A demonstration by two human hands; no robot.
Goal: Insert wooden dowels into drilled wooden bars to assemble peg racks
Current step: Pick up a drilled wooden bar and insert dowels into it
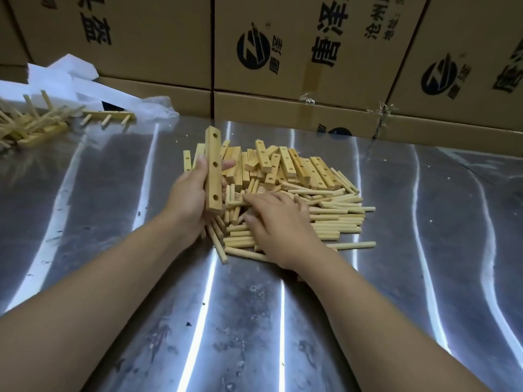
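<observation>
My left hand [188, 199] grips a wooden bar [213, 171] upright, its three drilled holes facing me. My right hand [278, 224] lies palm down on a heap of loose dowels [334, 219], fingers spread among them; whether it holds one is hidden. Behind the dowels lies a pile of drilled bars [285, 168]. Finished peg racks [34, 123] are stacked at the far left, one rack [109, 114] lying apart with three pegs.
The work surface is a shiny metal table [424, 250] with scattered wood crumbs. Stacked cardboard boxes [311, 52] wall off the back. White plastic wrap [85, 83] lies at the back left behind the finished racks.
</observation>
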